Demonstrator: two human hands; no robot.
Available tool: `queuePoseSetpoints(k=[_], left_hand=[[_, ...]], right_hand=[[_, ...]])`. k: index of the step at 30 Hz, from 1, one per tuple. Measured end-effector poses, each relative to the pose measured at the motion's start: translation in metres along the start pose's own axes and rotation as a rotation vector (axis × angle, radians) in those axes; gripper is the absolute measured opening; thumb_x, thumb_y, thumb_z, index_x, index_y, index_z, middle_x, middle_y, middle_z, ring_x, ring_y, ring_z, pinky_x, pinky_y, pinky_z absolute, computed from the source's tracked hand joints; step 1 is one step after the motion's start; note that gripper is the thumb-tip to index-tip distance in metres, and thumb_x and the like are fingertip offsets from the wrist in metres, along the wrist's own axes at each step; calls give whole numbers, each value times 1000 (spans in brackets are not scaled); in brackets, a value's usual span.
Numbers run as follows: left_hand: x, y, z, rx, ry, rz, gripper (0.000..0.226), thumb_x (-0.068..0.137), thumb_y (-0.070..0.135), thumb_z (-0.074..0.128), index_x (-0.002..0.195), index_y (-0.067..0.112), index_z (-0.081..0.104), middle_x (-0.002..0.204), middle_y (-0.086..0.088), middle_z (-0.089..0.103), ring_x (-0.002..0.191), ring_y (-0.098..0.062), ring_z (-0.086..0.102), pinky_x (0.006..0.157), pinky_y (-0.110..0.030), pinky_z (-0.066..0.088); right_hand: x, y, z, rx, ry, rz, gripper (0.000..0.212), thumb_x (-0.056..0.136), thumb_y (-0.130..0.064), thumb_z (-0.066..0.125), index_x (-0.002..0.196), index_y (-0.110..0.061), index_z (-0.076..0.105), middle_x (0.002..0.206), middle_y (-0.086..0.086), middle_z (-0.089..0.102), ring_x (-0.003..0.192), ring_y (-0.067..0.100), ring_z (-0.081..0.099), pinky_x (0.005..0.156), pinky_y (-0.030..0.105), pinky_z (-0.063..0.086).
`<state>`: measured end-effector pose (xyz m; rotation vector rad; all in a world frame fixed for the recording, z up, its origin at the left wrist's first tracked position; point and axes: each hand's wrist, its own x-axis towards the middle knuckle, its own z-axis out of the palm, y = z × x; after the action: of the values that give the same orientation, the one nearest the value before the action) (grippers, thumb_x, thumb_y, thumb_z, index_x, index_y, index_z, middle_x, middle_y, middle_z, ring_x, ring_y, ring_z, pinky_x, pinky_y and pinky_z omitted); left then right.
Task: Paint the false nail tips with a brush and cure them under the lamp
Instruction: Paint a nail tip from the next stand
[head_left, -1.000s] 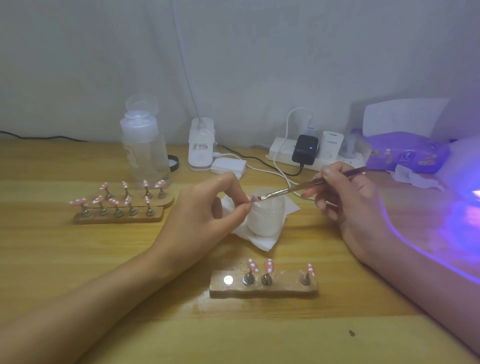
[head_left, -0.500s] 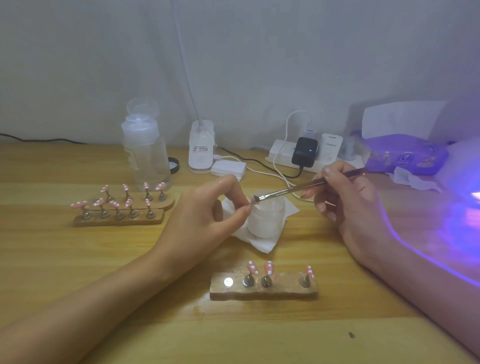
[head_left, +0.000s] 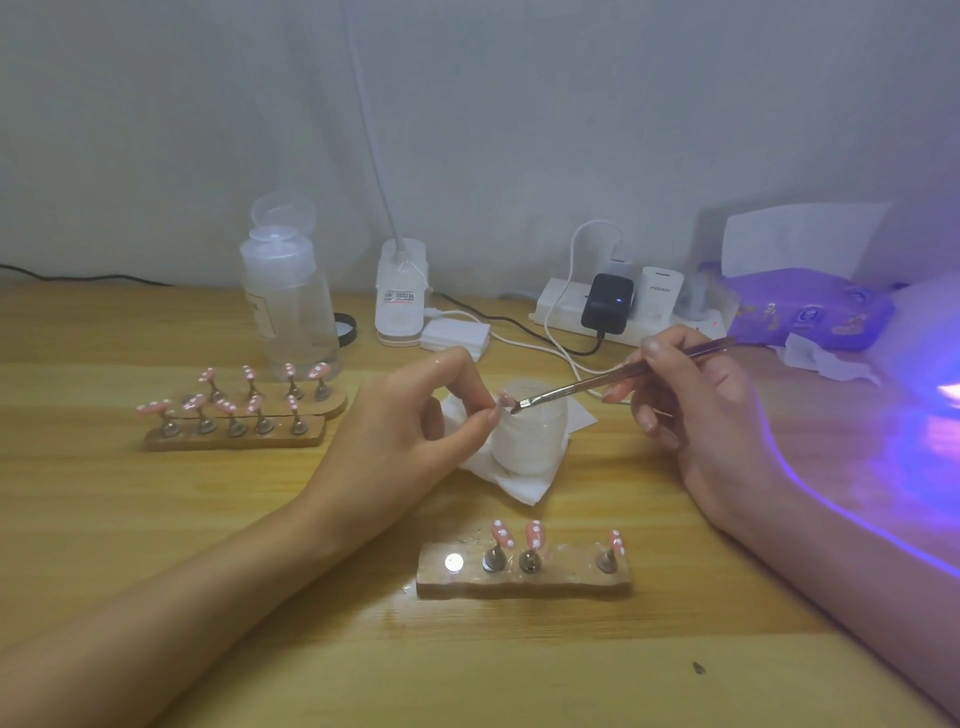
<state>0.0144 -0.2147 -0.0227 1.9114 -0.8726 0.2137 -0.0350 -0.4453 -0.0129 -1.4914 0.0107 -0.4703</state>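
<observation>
Now, toward the worktop's (head_left: 104, 519) left edge I see two wooden stands (head_left: 234, 439) carrying pink, white-dotted tips (head_left: 156, 407), with a clear bottle (head_left: 288, 312) just behind them. Near the middle, I have the left hand (head_left: 400, 431) pinching one nail tip (head_left: 504, 401) between thumb and forefinger, right by the left rim of a white jar (head_left: 530, 441) that sits on a folded tissue (head_left: 519, 486). In front of the jar, nearer the front edge, a third stand (head_left: 524, 579) holds three dotted tips on metal posts, and a bare metal disc shines at its left end. The brush (head_left: 597, 382) slants down from the right, its bristles touching the pinched tip. I have the right hand (head_left: 696, 410) gripping the brush handle like a pen, fingers curled round it. Along the back edge lie a white power strip (head_left: 561, 306) with plugs in it and a purple pack (head_left: 810, 306). At the right edge the lamp (head_left: 930, 353) glows violet, and its light streaks the right forearm.
</observation>
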Motion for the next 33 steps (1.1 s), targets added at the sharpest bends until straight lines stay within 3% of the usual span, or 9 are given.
queuePoseSetpoints(k=[9, 14, 21, 26, 33], left_hand=[[0, 1, -1, 5, -4, 19, 17, 90, 15, 70, 78, 22, 60, 67, 24, 56, 46, -5, 38, 50, -11, 30], [1, -1, 0, -8, 10, 23, 16, 89, 17, 71, 78, 20, 61, 61, 22, 53, 46, -6, 36, 49, -11, 27], [1, 0, -1, 12, 15, 35, 15, 88, 15, 73, 79, 20, 62, 81, 12, 60, 50, -9, 41, 54, -16, 35], [1, 1, -1, 14, 23, 31, 15, 89, 16, 73, 79, 18, 62, 82, 12, 59, 51, -10, 43, 55, -15, 34], [1, 2, -1, 87, 37, 62, 14, 89, 12, 72, 81, 17, 61, 84, 8, 60, 55, -11, 47, 57, -12, 34]], right_hand=[[0, -2, 0, 78, -27, -44, 28, 98, -25, 52, 71, -26, 58, 68, 7, 70, 43, 9, 45, 39, 14, 29], [2, 1, 0, -3, 30, 2, 29, 101, -17, 49, 73, -19, 54, 66, 9, 69, 42, 10, 44, 38, 13, 28], [2, -1, 1, 73, -25, -43, 28, 99, -23, 49, 72, -23, 55, 66, 6, 70, 42, 8, 44, 38, 15, 26], [3, 0, 0, 34, 46, 22, 28, 101, -18, 49, 74, -19, 52, 64, 5, 69, 42, 8, 43, 38, 14, 28], [3, 0, 2, 39, -11, 27, 26, 98, -28, 54, 73, -24, 57, 68, 6, 71, 43, 8, 45, 38, 14, 27]])
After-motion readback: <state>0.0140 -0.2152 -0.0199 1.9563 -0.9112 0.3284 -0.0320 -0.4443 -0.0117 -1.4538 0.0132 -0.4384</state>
